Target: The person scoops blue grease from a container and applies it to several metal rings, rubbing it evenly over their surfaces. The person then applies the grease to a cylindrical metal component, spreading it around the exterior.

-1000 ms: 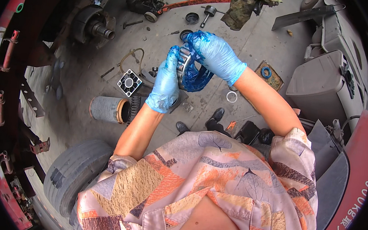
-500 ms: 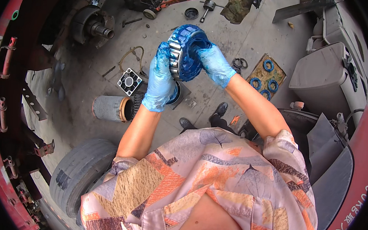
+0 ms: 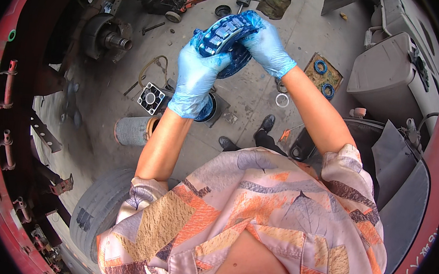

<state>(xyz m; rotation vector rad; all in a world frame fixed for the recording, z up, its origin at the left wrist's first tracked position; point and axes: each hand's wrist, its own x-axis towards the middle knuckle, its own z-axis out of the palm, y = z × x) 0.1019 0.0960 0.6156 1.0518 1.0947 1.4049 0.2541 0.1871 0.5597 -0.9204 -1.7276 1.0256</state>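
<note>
A large roller bearing (image 3: 226, 35), smeared with thick blue grease, is held up between both gloved hands. Its metal rollers show in a row along the tilted outer side. My left hand (image 3: 196, 72) grips the near left part of the ring, thumb at the inner edge. My right hand (image 3: 269, 46) clasps the far right part, and its fingertips are covered in grease. Both light blue gloves are stained darker at the fingers. Below my left wrist stands an open tub of blue grease (image 3: 207, 109), partly hidden by the glove.
A wheel hub axle (image 3: 115, 42) juts out at the left. On the floor lie a small square fan-like part (image 3: 151, 98), a cylindrical filter (image 3: 132, 130) and a board (image 3: 335, 69) with blue-greased rings. A tyre (image 3: 92, 214) stands near left; a grey box (image 3: 379, 72) sits right.
The bearing has turned and tilted, so its roller side now faces up more. My right hand has moved from its inner opening up to the far rim; my left thumb has shifted inward.
</note>
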